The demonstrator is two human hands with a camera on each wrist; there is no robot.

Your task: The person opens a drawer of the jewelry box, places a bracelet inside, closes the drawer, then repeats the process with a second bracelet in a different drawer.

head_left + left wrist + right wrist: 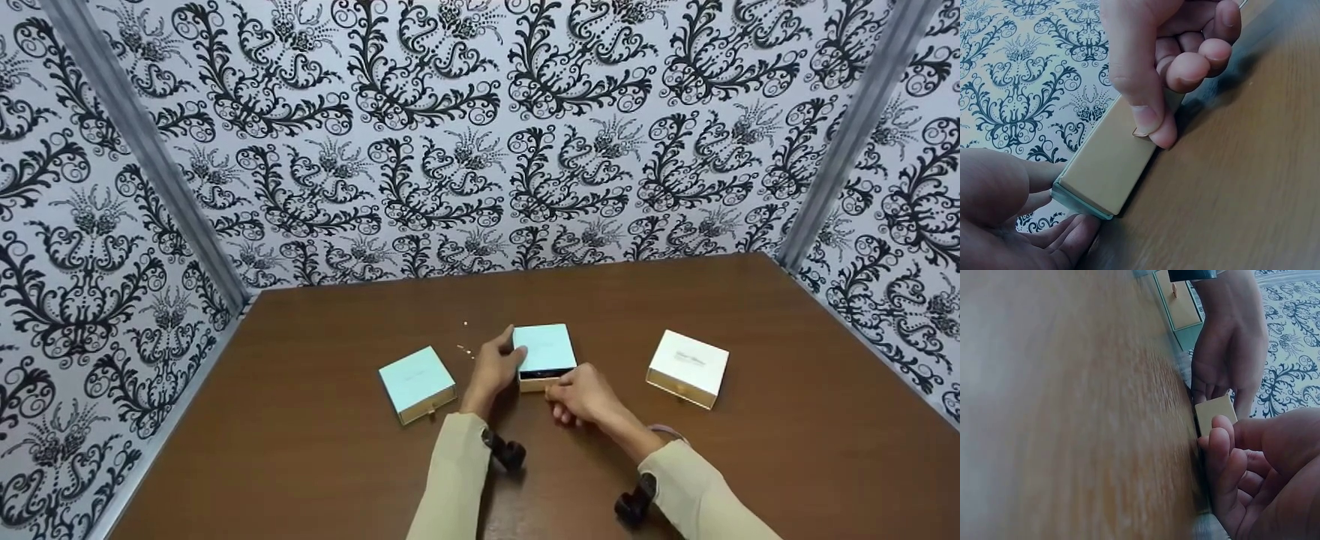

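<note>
Reaching forward at left, gripping the left side of the middle turquoise box (pixel 544 346) with the left hand (pixel 491 369), fingers and thumb closed round its edge. Angling inward from the right with the right hand (pixel 583 394), pinching the small pull tab (pixel 1139 134) between thumb and forefinger, other fingers curled. Between the hands, on the brown table (pixel 337 480), a partly open drawer (pixel 533 385). Counted left to right: one shut turquoise box (pixel 418 382), a few white specks (pixel 465 349), the middle box, one white box (pixel 688 366). Strapped on below, two dark wrist devices (pixel 511 454).
</note>
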